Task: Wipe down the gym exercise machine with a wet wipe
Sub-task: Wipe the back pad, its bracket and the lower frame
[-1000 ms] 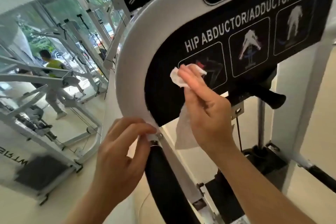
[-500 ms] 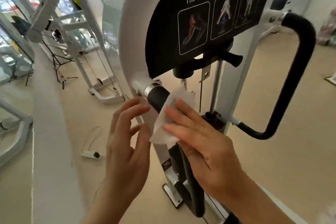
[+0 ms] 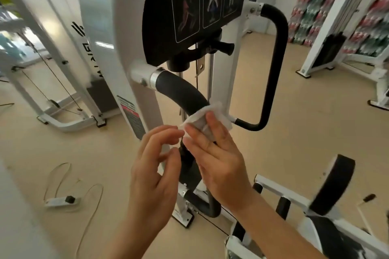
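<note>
The white hip abductor/adductor machine stands in front of me, with a black instruction placard on top. A curved black foam handle runs down from the frame. My right hand presses a white wet wipe against this handle with fairly straight fingers; its thumb is hidden. My left hand hovers just left of the handle, fingers loosely curled, holding nothing. A second black handle loops on the machine's right side.
A white power strip with loose cable lies on the beige floor at lower left. Another white machine stands to the left. A black round pad and seat parts sit at lower right. Stacked bottles line the back right.
My right hand left the placard and slid the wipe down the black handle. My left hand let go of the frame's edge and now hangs beside the handle. The view tilted down.
</note>
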Demonstrator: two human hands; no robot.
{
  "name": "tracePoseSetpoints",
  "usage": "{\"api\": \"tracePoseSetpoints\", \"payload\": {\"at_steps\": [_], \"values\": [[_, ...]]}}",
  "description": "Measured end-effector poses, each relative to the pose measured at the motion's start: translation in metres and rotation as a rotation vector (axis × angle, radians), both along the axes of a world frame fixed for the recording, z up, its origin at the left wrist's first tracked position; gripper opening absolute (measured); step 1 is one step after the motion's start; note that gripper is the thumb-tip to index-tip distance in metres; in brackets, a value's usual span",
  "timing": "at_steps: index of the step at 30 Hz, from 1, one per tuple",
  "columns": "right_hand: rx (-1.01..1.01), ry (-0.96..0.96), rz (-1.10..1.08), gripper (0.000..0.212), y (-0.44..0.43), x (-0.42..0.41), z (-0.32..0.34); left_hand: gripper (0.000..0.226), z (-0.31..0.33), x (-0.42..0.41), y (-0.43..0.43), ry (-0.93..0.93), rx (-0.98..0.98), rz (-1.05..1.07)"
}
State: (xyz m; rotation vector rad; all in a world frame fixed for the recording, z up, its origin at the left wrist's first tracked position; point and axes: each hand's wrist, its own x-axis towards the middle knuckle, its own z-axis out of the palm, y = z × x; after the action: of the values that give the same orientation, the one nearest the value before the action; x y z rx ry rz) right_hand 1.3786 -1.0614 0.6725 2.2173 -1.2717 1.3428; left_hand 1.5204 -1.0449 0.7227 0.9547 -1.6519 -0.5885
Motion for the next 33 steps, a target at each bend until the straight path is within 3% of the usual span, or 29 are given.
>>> {"api": "tracePoseSetpoints", "payload": {"at_steps": [6, 8, 10, 13, 15, 18, 24, 27, 30, 33], "values": [[0.057, 0.041, -0.033, 0.014, 0.029, -0.017, -0.062, 0.036, -0.029, -0.002, 0.006, 0.041, 0.189, -0.046], [0.072, -0.047, -0.012, 0.011, 0.032, -0.017, -0.048, 0.019, -0.029, -0.012, 0.002, 0.073, 0.272, -0.128], [0.062, -0.134, 0.017, 0.012, 0.029, -0.018, -0.023, 0.022, -0.028, -0.024, -0.005, 0.089, 0.308, -0.173], [0.072, -0.352, 0.040, 0.018, 0.021, -0.024, 0.011, 0.022, -0.033, -0.030, -0.014, 0.071, 0.191, -0.021], [0.157, -0.526, 0.063, 0.012, 0.017, -0.027, 0.023, 0.018, -0.041, -0.030, -0.015, 0.015, 0.114, 0.058], [0.302, -0.643, 0.044, 0.024, 0.009, -0.025, 0.024, 0.024, -0.055, -0.035, -0.008, 0.014, 0.158, 0.123], [0.461, -0.717, 0.027, 0.011, 0.017, -0.030, -0.039, 0.023, -0.093, -0.048, 0.003, -0.047, 0.153, 0.269], [0.735, -0.739, -0.009, 0.004, 0.026, -0.039, -0.088, 0.020, -0.126, -0.053, 0.011, -0.108, 0.285, 0.355], [1.037, -0.637, -0.113, 0.003, 0.031, -0.052, -0.125, 0.012, -0.163, -0.052, 0.016, -0.393, 0.487, 0.358], [1.079, -0.611, -0.120, 0.003, 0.032, -0.065, -0.129, 0.014, -0.172, -0.048, 0.022, -0.404, 0.528, 0.348]]}}
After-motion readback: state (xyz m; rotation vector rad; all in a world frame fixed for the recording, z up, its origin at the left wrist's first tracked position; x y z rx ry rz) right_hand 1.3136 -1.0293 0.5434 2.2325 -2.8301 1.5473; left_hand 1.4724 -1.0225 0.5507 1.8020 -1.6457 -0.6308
